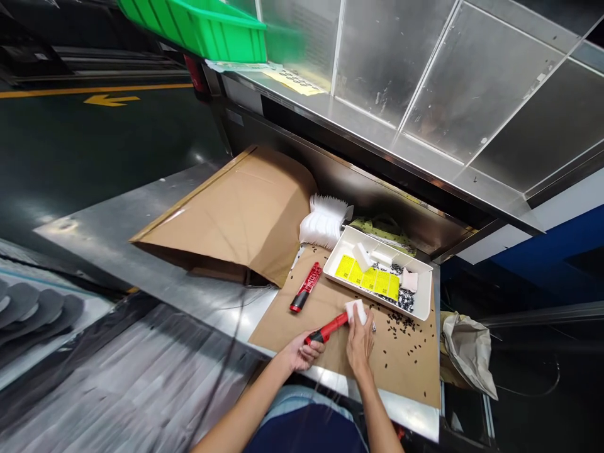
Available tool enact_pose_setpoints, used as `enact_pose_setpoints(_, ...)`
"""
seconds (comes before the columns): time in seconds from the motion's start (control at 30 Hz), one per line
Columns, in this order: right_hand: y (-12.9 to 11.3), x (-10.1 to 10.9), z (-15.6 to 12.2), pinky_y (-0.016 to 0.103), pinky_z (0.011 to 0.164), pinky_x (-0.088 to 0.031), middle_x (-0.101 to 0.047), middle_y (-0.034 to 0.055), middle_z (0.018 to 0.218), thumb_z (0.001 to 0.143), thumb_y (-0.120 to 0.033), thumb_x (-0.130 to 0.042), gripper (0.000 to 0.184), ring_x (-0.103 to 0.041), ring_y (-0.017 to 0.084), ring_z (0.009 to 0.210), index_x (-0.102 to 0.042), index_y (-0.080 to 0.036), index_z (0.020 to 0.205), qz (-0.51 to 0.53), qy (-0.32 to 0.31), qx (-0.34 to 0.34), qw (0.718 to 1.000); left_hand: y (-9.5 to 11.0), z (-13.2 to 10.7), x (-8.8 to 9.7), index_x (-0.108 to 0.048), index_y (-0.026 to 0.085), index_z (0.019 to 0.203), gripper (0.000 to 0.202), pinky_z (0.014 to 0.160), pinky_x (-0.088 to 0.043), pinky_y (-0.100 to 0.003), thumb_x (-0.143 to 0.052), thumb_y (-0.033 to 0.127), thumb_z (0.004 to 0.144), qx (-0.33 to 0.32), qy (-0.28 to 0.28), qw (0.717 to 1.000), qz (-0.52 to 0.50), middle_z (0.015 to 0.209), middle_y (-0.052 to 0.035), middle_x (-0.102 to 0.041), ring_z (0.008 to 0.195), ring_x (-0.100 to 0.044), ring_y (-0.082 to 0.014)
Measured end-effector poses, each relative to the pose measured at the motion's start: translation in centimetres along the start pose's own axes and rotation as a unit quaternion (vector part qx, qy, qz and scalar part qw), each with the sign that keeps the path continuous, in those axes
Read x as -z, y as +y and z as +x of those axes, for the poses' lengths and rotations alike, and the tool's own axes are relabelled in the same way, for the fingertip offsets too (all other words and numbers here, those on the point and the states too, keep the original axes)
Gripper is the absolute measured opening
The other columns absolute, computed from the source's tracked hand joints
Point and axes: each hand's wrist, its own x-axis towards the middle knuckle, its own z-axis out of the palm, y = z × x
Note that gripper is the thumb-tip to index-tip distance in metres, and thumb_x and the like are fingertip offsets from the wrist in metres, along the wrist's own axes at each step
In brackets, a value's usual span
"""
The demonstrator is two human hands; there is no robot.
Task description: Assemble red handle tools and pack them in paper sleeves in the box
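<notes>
My left hand [304, 352] is closed around the black end of a red and black stick-shaped tool [333, 326], whose exact kind I cannot make out. My right hand [360, 340] pinches a white foam-like pad [355, 311] against the tool's far end. A small shiny metal piece [374, 327] shows beside the right fingers. Another red and black tool [306, 287] with markings lies on the brown cardboard sheet [283, 325], up and left of my hands. Just beyond my right hand is a white tray [427, 286] holding yellow label sheets [372, 278], white pads and small black pieces.
Small black bits [401, 327] are scattered on the cardboard right of my hands. A large cardboard box [245, 207] lies open to the left, near a stack of white sheets [324, 221]. Above is a metal shelf bearing a green bin [202, 31]. A white sack [469, 349] stands right.
</notes>
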Motion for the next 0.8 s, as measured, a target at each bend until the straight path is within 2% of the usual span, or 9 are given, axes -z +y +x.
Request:
enact_pose_setpoints(0.1, -0.3, -0.1, -0.8, 0.046, 0.094, -0.052, -0.052, 0.018, 0.14, 0.104, -0.046, -0.021, 0.058, -0.057, 0.03, 0.121, -0.062, -0.024, 0.139, 0.004, 0.003, 0.01, 1.0, -0.1, -0.1, -0.3, -0.058, 0.015, 0.09, 0.018, 0.031, -0.028, -0.009, -0.046, 0.025, 0.099, -0.006, -0.004, 1.0, -0.009, 0.052, 0.006, -0.042, 0.032, -0.04, -0.0049)
enact_pose_setpoints(0.2, -0.7, -0.1, -1.2, 0.049, 0.095, -0.051, -0.05, 0.0195, 0.142, 0.104, -0.043, -0.017, 0.06, -0.055, 0.031, 0.125, -0.057, -0.021, 0.144, 0.002, 0.013, 0.003, 1.0, -0.2, -0.2, -0.7, -0.06, 0.015, 0.097, 0.016, 0.03, -0.03, -0.01, -0.044, 0.021, 0.099, -0.021, 0.008, 1.0, -0.001, 0.052, 0.0067, -0.041, 0.032, -0.041, -0.0061)
enact_pose_setpoints(0.27, -1.2, -0.1, -1.8, 0.047, 0.094, -0.053, -0.052, 0.0182, 0.142, 0.104, -0.043, -0.021, 0.057, -0.058, 0.03, 0.123, -0.056, -0.022, 0.144, 0.006, 0.006, 0.014, 1.0, -0.3, -0.3, -0.9, -0.059, 0.016, 0.094, 0.017, 0.029, -0.029, -0.01, -0.043, 0.021, 0.099, -0.027, 0.028, 0.999, 0.017, 0.051, 0.0071, -0.04, 0.031, -0.04, -0.0061)
enact_pose_setpoints(0.37, -1.5, 0.3, -2.4, 0.039, 0.092, -0.055, -0.058, 0.0125, 0.139, 0.103, -0.042, -0.032, 0.048, -0.062, 0.025, 0.117, -0.061, -0.029, 0.139, 0.016, -0.039, 0.075, 0.996, -0.3, -0.2, -1.3, -0.055, 0.016, 0.087, 0.018, 0.028, -0.024, -0.009, -0.045, 0.024, 0.1, -0.038, 0.071, 0.995, 0.064, 0.05, 0.0083, -0.038, 0.029, -0.034, -0.0043)
enact_pose_setpoints(0.43, -1.0, 0.8, -2.0, 0.041, 0.095, -0.054, -0.058, 0.0123, 0.139, 0.103, -0.039, -0.032, 0.048, -0.061, 0.026, 0.12, -0.061, -0.029, 0.14, 0.011, -0.046, 0.082, 0.996, -0.4, 0.1, -1.5, -0.053, 0.017, 0.084, 0.022, 0.028, -0.02, -0.01, -0.046, 0.029, 0.1, -0.048, 0.104, 0.988, 0.106, 0.049, 0.0078, -0.04, 0.029, -0.031, -0.0037)
enact_pose_setpoints(0.5, 0.0, 1.4, -1.3, 0.046, 0.097, -0.053, -0.055, 0.0156, 0.141, 0.104, -0.036, -0.026, 0.052, -0.058, 0.028, 0.125, -0.058, -0.024, 0.143, -0.004, -0.028, 0.052, 0.998, -0.7, 0.5, -1.7, -0.052, 0.017, 0.084, 0.026, 0.029, -0.017, -0.011, -0.047, 0.037, 0.1, -0.069, 0.14, 0.975, 0.156, 0.049, 0.0058, -0.046, 0.029, -0.034, -0.0048)
enact_pose_setpoints(0.57, 0.9, 1.9, -1.0, 0.047, 0.097, -0.053, -0.054, 0.017, 0.142, 0.104, -0.036, -0.024, 0.053, -0.057, 0.028, 0.125, -0.057, -0.022, 0.144, -0.014, -0.026, 0.039, 0.999, -1.2, 0.8, -1.9, -0.055, 0.018, 0.091, 0.027, 0.029, -0.017, -0.012, -0.051, 0.043, 0.099, -0.104, 0.171, 0.958, 0.207, 0.049, 0.0045, -0.051, 0.029, -0.039, -0.007)
enact_pose_setpoints(0.7, 1.5, 2.2, -1.5, 0.041, 0.096, -0.054, -0.056, 0.0128, 0.14, 0.102, -0.035, -0.032, 0.048, -0.06, 0.025, 0.123, -0.061, -0.028, 0.14, -0.026, -0.053, 0.053, 0.997, -2.3, 0.9, -2.3, -0.057, 0.017, 0.116, 0.033, 0.029, -0.017, -0.016, -0.054, 0.044, 0.098, -0.168, 0.207, 0.916, 0.301, 0.046, 0.0049, -0.054, 0.028, -0.045, -0.0115)
enact_pose_setpoints(0.8, 1.7, 2.4, -1.4, 0.044, 0.093, -0.054, -0.054, 0.0169, 0.141, 0.102, -0.031, -0.026, 0.052, -0.06, 0.028, 0.121, -0.058, -0.024, 0.143, -0.047, -0.05, 0.033, 0.997, -2.7, 0.7, -2.9, -0.054, 0.016, 0.132, 0.041, 0.028, -0.018, -0.019, -0.048, 0.042, 0.101, -0.194, 0.22, 0.888, 0.354, 0.043, 0.0045, -0.053, 0.028, -0.047, -0.0138)
